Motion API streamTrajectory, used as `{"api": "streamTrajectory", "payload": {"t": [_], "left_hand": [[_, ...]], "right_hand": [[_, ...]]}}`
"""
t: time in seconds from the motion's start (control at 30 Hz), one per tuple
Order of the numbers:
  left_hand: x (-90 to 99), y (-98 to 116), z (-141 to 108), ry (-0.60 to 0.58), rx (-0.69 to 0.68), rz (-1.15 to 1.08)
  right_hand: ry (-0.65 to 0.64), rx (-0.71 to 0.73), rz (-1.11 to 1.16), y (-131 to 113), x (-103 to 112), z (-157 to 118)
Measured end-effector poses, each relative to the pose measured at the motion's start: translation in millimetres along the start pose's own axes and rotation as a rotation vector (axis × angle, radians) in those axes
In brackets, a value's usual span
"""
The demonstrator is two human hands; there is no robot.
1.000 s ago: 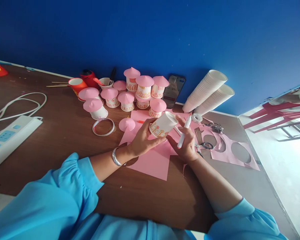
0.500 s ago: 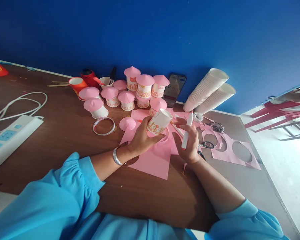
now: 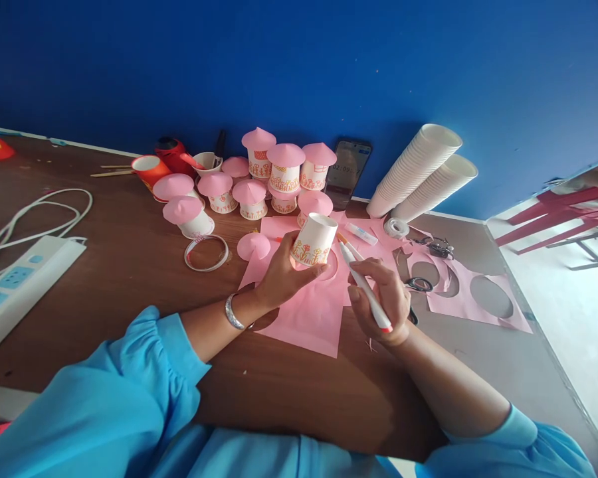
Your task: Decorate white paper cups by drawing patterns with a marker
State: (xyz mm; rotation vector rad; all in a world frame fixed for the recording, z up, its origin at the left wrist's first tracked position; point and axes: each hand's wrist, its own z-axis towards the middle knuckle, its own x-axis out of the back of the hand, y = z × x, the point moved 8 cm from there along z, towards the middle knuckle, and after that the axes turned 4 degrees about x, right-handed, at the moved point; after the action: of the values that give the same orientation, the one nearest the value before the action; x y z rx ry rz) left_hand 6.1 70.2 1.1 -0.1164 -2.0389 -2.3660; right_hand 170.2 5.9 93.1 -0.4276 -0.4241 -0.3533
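A white paper cup (image 3: 319, 232), with orange and green flowers drawn round its wide lower rim, is gripped upside down and slightly tilted in my left hand (image 3: 285, 273). My right hand (image 3: 385, 299) holds a white marker (image 3: 367, 287) with a red end, pen-style, its tip pointing up and left near the cup but apart from it. Under both hands lies a pink paper sheet (image 3: 311, 322). Beyond them stand several decorated cups with pink cone roofs (image 3: 285, 156). A loose pink paper cone (image 3: 254, 246) lies left of my left hand.
Two stacks of paper cups (image 3: 416, 169) lean against the blue wall beside a phone (image 3: 349, 169). Scissors (image 3: 419, 284), tape (image 3: 397, 228) and cut pink sheets (image 3: 463, 285) lie right. A tape ring (image 3: 206, 253), red cup (image 3: 152, 174) and power strip (image 3: 27, 285) are left.
My right hand has turned the marker from upright to a slanting writing grip, its tip now toward the cup. The cup has turned a little in my left hand and stands more upright.
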Motion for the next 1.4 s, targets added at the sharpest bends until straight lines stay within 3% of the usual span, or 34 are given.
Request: {"api": "streamTrajectory", "payload": {"t": [0.67,0.87,1.4], "left_hand": [[-10.3,8.9,-1.1,-0.126,-0.031,-0.049],[-9.3,9.5,-2.2,-0.103,-0.067,-0.016],[-11.1,5.5,-4.0,-0.114,-0.008,-0.061]], "right_hand": [[0.007,0.095,-0.131,-17.7,5.4,17.3],[-0.011,0.097,-0.145,-18.3,3.2,18.5],[-0.024,0.092,-0.161,-19.0,3.6,19.8]]}}
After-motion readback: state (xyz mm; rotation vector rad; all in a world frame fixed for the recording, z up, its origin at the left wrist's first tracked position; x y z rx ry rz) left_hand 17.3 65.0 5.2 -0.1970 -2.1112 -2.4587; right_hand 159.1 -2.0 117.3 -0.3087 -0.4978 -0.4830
